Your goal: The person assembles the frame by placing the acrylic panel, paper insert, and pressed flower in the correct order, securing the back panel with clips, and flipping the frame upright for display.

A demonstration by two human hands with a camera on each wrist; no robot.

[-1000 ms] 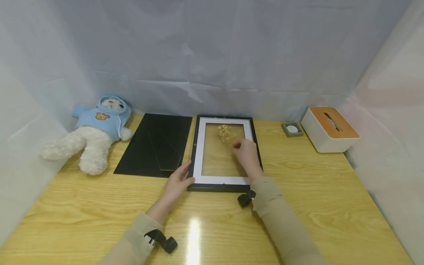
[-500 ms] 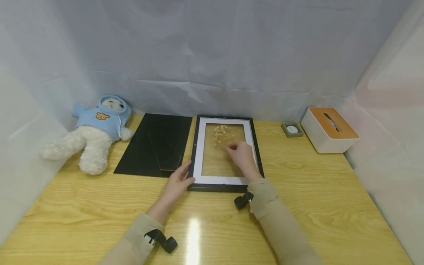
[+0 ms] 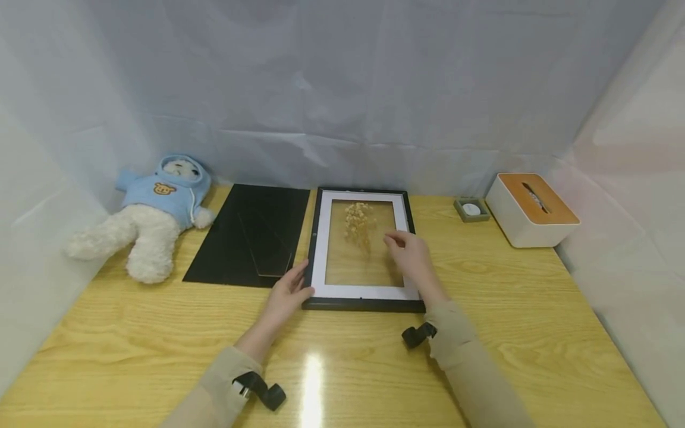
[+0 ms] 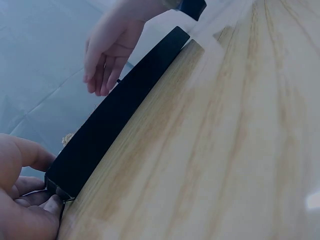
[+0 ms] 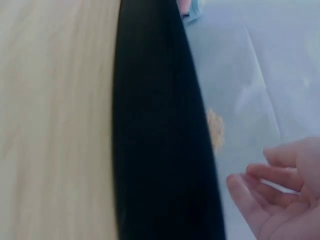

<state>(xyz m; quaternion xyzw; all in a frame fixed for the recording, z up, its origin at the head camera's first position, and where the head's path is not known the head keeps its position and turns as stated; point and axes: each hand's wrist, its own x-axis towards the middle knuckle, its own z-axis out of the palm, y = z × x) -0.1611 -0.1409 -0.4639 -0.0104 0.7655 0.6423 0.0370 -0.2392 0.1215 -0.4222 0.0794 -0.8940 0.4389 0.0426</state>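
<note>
A black picture frame [image 3: 364,305] with a white mat [image 3: 355,292] lies on the table, its middle transparent. Inside the mat opening rests a small bunch of pale yellow dried flowers [image 3: 357,221], its stems toward the near side. My left hand [image 3: 286,295] holds the frame's near left corner; the left wrist view has its thumb and fingers around that corner. Over the right part of the frame hovers my right hand [image 3: 411,255], apart from the flowers. Its fingers are loosely bent, with nothing seen between them in the right wrist view.
A black backing board [image 3: 257,232] with a stand flap lies left of the frame. Farther left is a plush toy [image 3: 166,202] in a blue hoodie. At the back right are a small grey-green box [image 3: 472,209] with a white round piece and a tissue box [image 3: 521,217].
My right hand first moved left with the dried flowers, then let go of them and drew back to the right. The flowers now lie in the opening. The left hand has stayed put.
</note>
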